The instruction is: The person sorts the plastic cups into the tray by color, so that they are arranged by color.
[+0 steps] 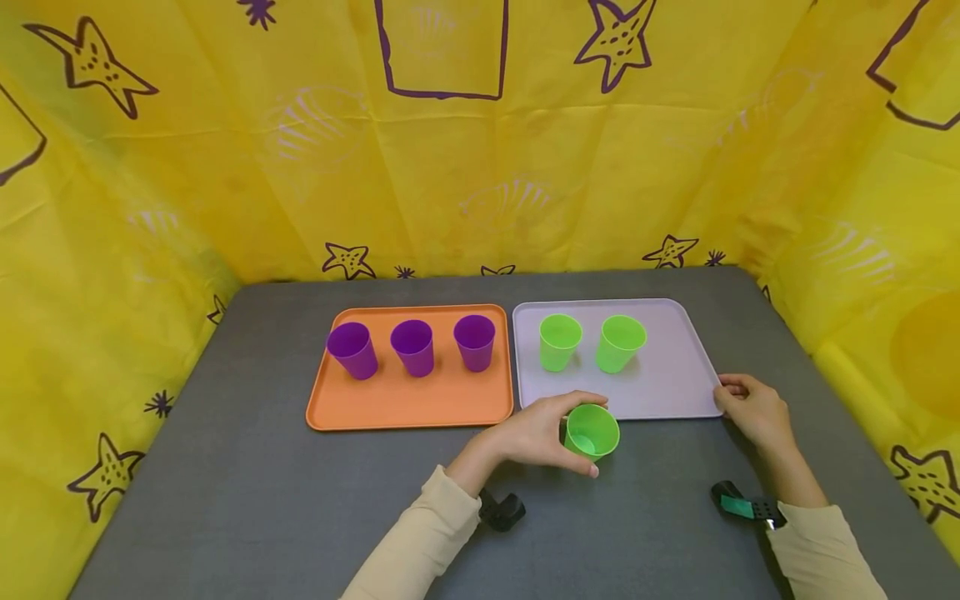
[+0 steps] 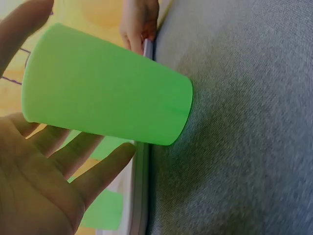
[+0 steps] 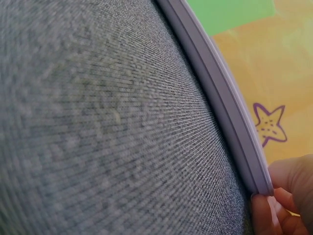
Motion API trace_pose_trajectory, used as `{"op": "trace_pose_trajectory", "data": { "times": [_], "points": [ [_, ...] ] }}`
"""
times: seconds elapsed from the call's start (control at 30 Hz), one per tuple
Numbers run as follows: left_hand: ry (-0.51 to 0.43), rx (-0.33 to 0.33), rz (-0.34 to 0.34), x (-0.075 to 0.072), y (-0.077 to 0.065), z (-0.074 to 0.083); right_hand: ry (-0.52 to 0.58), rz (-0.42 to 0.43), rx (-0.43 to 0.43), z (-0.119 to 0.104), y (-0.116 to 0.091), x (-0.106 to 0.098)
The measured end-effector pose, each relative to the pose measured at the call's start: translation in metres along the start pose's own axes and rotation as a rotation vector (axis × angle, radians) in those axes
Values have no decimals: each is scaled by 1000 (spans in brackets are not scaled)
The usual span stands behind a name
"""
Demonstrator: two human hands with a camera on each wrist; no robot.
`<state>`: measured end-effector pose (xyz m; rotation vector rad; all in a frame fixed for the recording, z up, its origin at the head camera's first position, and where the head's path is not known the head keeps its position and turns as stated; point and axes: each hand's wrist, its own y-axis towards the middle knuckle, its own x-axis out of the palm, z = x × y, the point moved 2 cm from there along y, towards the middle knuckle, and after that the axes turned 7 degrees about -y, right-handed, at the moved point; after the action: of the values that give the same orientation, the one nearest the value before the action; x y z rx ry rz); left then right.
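My left hand (image 1: 536,433) holds a green cup (image 1: 592,432) in front of the lilac tray, thumb on the near side and fingers on the far side. In the left wrist view the cup (image 2: 107,88) has its base close over the grey cloth. Two more green cups (image 1: 559,342) stand side by side on the lilac tray (image 1: 675,392). At that tray's front right corner, my right hand (image 1: 757,412) pinches the edge; the right wrist view shows fingertips around the tray rim (image 3: 230,107).
Left of the lilac tray lies an orange tray (image 1: 420,408) bearing three purple cups (image 1: 415,347) in a row. Both trays rest on a grey table (image 1: 247,467). Yellow patterned cloth (image 1: 420,183) hangs behind the table and along both sides.
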<state>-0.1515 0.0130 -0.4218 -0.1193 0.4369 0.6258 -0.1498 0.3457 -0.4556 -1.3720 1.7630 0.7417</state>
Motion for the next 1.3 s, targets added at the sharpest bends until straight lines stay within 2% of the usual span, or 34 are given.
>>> {"op": "trace_pose_trajectory", "data": {
  "times": [0.33,0.67,0.93,1.1,1.3],
  "points": [
    [-41,-20,78,2,1,0,-15,7,3,-1,0,0],
    [-25,-12,135,9,11,5,-9,-7,8,-1,-1,0],
    [-31,-18,221,17,30,19,-16,-11,6,-1,-1,0],
    [7,-44,281,26,48,30,-20,-9,12,0,-1,0],
    [39,-39,321,37,68,42,-29,6,12,1,0,1]
  ]
}}
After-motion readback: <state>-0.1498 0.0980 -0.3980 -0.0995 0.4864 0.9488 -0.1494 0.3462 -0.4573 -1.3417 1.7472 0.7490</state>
